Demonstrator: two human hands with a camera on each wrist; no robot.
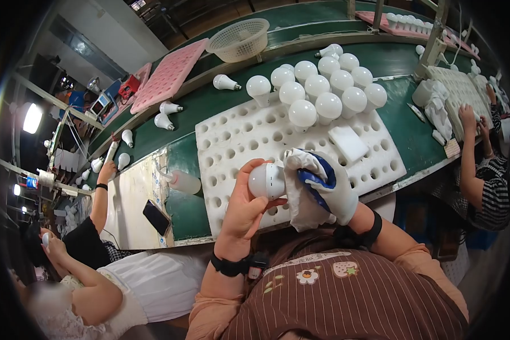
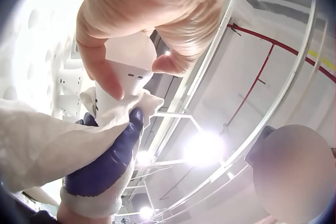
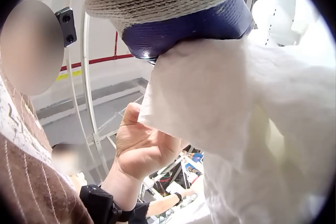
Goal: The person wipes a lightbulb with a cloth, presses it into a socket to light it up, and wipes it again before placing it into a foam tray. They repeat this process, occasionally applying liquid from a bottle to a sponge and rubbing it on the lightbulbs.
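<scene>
From the head: grips a bulb (image 1: 266, 181) in the bare left hand (image 1: 245, 201), just above the near edge of a foam tray (image 1: 232, 141). Presses a cloth (image 1: 303, 198) against it with the gloved right hand (image 1: 331, 190), fingers curled round the cloth. Beyond, more bulbs (image 1: 323, 85) standing at the tray's far end. From the left wrist: pinches the bulb's white body between thumb and fingers, cloth bunched against it. From the right wrist: clutches the cloth under the blue palm, left hand curled just behind.
</scene>
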